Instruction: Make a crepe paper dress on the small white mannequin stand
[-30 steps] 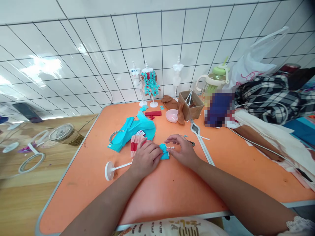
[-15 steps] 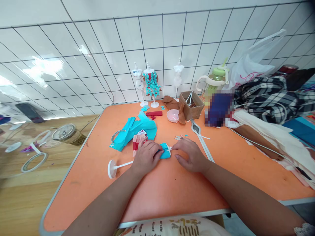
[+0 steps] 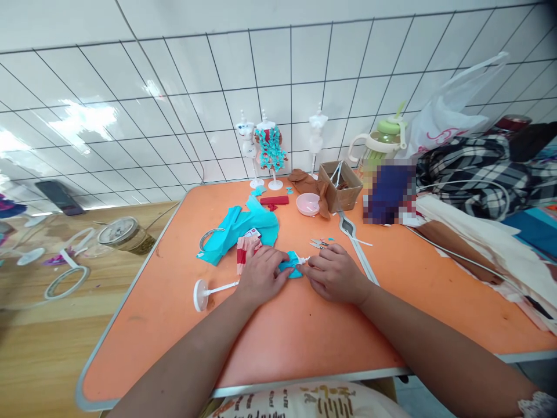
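Note:
A miniature white dress form (image 3: pixel 221 287) lies on its side on the orange table, its round base to the left. My left hand (image 3: pixel 261 274) is closed over its body, which hides the waist. Turquoise crepe-like material (image 3: pixel 295 271) wraps the torso between my hands, and the white neck end sticks out to the right. My right hand (image 3: pixel 335 277) has curled fingers pinching the edge of that turquoise material near the shoulders. Under my left hand's fingers shows a pink-and-red striped piece (image 3: pixel 242 255). Small scissors (image 3: pixel 319 244) lie just beyond my right hand.
Turquoise sheet (image 3: pixel 235 232) and a tape roll lie to the left. Standing dress forms (image 3: pixel 270 148), a pink bowl (image 3: pixel 308 204) and a cardboard box (image 3: pixel 342 188) are at the back. A zipper strip (image 3: pixel 357 249), brown-and-white material and a plaid cloth (image 3: pixel 470 165) occupy the right.
My right hand has moved left onto the turquoise material, and its fingers have closed on the edge. My left hand stays on the dress form. The view has shifted slightly.

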The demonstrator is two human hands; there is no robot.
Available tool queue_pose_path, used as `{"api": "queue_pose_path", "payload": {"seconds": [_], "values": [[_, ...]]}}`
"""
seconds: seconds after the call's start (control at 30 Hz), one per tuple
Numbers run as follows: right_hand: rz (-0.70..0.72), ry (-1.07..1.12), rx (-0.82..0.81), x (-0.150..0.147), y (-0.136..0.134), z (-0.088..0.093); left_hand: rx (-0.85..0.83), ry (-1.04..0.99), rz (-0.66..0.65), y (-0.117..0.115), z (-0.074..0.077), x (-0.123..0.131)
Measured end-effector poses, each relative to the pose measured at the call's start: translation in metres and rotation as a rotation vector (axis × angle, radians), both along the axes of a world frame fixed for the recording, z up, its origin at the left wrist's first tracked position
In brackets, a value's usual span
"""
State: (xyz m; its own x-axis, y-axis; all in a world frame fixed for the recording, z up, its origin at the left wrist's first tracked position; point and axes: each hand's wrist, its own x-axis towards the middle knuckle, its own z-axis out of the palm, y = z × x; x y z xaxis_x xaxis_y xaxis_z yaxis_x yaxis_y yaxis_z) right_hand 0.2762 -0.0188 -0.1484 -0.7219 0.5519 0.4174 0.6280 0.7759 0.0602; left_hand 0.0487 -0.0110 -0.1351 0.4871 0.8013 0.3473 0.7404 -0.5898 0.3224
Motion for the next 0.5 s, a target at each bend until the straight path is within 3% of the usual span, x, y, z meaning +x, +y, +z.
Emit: {"api": "queue_pose_path", "payload": {"seconds": [0.23,0.5], "values": [[0.005,-0.049,-0.017,0.0003,0.001,0.0016,-0.114,0.002,0.048,0.0028,0.0027,0.0047],[0.013,0.094,-0.114,0.0059,0.0024,-0.0025,-0.202,-0.028,0.091,0.0051,0.0054,0.0038]]}}
